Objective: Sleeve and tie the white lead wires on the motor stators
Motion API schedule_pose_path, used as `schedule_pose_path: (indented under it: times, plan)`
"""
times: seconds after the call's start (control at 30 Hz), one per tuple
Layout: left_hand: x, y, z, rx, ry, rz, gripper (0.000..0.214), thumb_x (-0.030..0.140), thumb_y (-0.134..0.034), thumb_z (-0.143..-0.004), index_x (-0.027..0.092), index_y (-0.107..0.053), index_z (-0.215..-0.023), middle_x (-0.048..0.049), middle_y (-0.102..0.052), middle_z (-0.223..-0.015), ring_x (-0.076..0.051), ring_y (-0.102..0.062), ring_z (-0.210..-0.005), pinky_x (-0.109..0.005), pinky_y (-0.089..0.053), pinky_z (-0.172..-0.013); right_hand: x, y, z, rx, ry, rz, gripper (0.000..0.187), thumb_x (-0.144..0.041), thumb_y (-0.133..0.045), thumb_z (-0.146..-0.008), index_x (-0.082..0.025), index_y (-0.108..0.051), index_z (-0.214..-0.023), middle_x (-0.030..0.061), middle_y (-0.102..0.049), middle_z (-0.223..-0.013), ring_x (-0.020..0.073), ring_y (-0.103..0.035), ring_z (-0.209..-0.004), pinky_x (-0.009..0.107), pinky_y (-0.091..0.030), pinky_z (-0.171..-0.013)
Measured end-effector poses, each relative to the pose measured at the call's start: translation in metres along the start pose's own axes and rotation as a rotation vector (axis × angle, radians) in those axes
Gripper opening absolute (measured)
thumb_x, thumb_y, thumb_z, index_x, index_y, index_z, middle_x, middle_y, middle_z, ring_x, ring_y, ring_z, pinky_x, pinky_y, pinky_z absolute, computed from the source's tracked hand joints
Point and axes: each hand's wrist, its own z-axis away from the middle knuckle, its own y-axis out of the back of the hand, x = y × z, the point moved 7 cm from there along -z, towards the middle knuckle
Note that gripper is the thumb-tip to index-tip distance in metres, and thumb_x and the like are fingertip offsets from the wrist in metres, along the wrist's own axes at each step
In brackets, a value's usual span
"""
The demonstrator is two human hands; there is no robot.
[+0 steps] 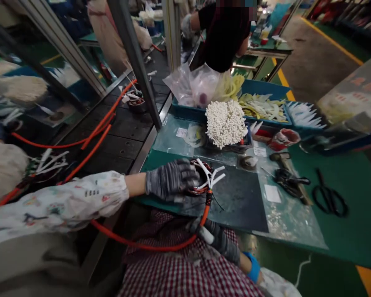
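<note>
My left hand (171, 179), in a grey knit glove, is closed round the end of an orange cable (148, 246) where a bunch of white-tipped wires (210, 175) fans out over the dark mat (241, 198). My right hand (218, 239), also gloved, sits low by my checked apron and pinches the same orange cable a little below the wire bunch. The cable loops down across my lap and runs off to the left.
A cluster of white connectors (226, 123) stands behind the mat, with blue trays (267, 88) of yellow and white parts beyond. Black scissors (329, 198) and pliers (289, 179) lie on the green table at right. A conveyor (120, 136) with more orange cables runs at left. Another person (225, 33) works at the far side.
</note>
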Motion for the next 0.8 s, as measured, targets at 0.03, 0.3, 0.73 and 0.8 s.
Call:
schedule_pose_path:
  times: [0.03,0.3,0.73,0.8]
  plan:
    - [-0.018,-0.003,0.007,0.027,0.009,-0.014,0.041,0.054,-0.07,-0.098,0.026,-0.077,-0.128,-0.0125,-0.076,-0.141,-0.032,-0.068,-0.132,-0.054,-0.048,-0.123,0.004,0.001,0.003,0.015,-0.019,-0.015,0.039,-0.049,-0.047,-0.112,-0.045,-0.078,-0.134,0.0042,-0.086,-0.111,0.0322,-0.084,-0.112,0.051,-0.071,-0.101]
    - [-0.005,-0.029,0.018,0.155,0.043,-0.244,0.027,0.034,-0.058,-0.112,0.019,-0.077,-0.125,-0.0124,-0.08,-0.132,-0.027,-0.071,-0.135,-0.051,-0.043,-0.134,0.027,0.057,0.019,0.104,-0.095,0.187,0.037,-0.047,-0.05,-0.112,-0.029,-0.08,-0.124,0.0093,-0.086,-0.109,0.0293,-0.085,-0.104,0.045,-0.071,-0.098]
    - [-0.034,-0.002,0.045,-0.023,0.074,-0.008,0.04,0.009,-0.052,-0.105,0.032,-0.079,-0.124,-0.0018,-0.074,-0.149,-0.027,-0.063,-0.147,-0.06,-0.037,-0.137,-0.039,0.068,-0.09,-0.226,0.442,1.004,0.035,-0.039,-0.049,-0.116,-0.031,-0.082,-0.126,0.0082,-0.079,-0.129,0.0277,-0.072,-0.109,0.047,-0.063,-0.095]
    - [-0.032,-0.006,0.044,0.021,0.096,-0.042,0.033,0.013,-0.055,-0.105,0.03,-0.083,-0.112,-0.0031,-0.078,-0.14,-0.031,-0.065,-0.142,-0.065,-0.036,-0.136,-0.033,0.066,-0.098,-0.357,0.477,1.034,0.038,-0.038,-0.046,-0.117,-0.031,-0.083,-0.124,0.0071,-0.08,-0.126,0.0272,-0.071,-0.109,0.049,-0.062,-0.097]
